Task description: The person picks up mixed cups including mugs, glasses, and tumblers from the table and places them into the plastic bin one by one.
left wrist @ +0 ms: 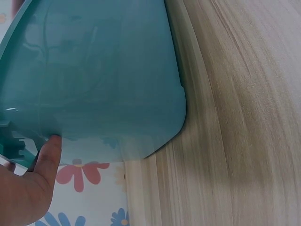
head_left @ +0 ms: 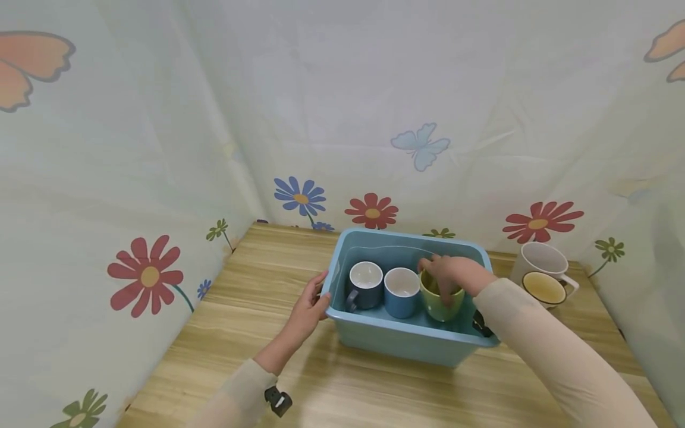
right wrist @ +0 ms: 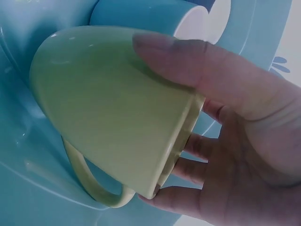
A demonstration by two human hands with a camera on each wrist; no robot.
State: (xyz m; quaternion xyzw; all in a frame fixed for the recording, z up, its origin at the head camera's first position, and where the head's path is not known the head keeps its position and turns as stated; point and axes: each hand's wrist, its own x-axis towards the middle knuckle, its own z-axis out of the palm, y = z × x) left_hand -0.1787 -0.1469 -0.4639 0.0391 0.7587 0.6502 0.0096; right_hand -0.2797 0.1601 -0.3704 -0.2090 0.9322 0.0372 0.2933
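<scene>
A blue plastic bin stands on the wooden table, with mugs in a row inside it. My right hand grips a green mug by its rim, thumb on the outside and fingers over the mouth; the mug's handle points away from the thumb. Beside it are a blue mug and, farther left, a dark navy mug with a white inside. My left hand holds the bin's left rim, its thumb on the outer wall in the left wrist view.
Right of the bin, a white mug stands behind a yellow-lined mug on the table. A flowered curtain hangs behind the table and along both sides.
</scene>
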